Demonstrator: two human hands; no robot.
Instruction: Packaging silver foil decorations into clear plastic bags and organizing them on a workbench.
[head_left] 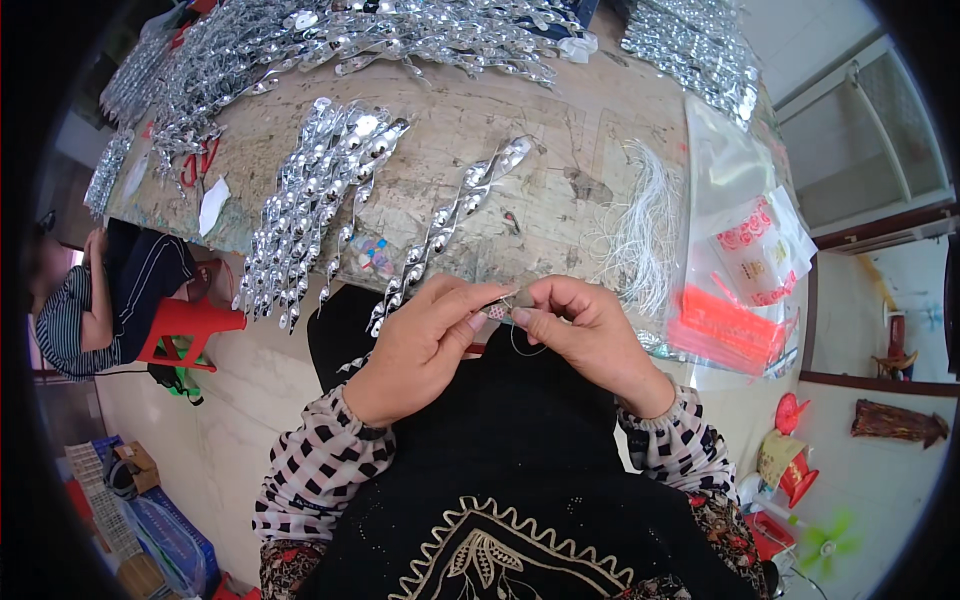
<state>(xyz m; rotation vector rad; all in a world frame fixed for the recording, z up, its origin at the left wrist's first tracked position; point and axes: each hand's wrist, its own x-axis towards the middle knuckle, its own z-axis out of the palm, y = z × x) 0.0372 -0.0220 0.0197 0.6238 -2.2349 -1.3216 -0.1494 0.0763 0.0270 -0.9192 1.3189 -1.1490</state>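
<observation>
My left hand (425,345) and my right hand (590,335) meet at the near edge of the table, thumbs and forefingers pinched close together. A thin, pale thread (517,350) loops down beneath my right fingertips. Something tiny sits between the left thumb and forefinger, too small and covered to name. Just beyond my left hand lies a silver twisted spiral strip (450,220), its lower end running over the table edge. To its left is a bunch of similar silver spirals (315,205). A bundle of white threads (643,225) lies to the right of my hands.
Heaps of silver spirals (390,40) cover the far side of the worn table (560,130). Red scissors (200,162) and a white paper scrap (213,206) lie left. Plastic bags with red packets (730,328) lie right. At left, a person in a striped top (75,330) sits beside a red stool (190,328).
</observation>
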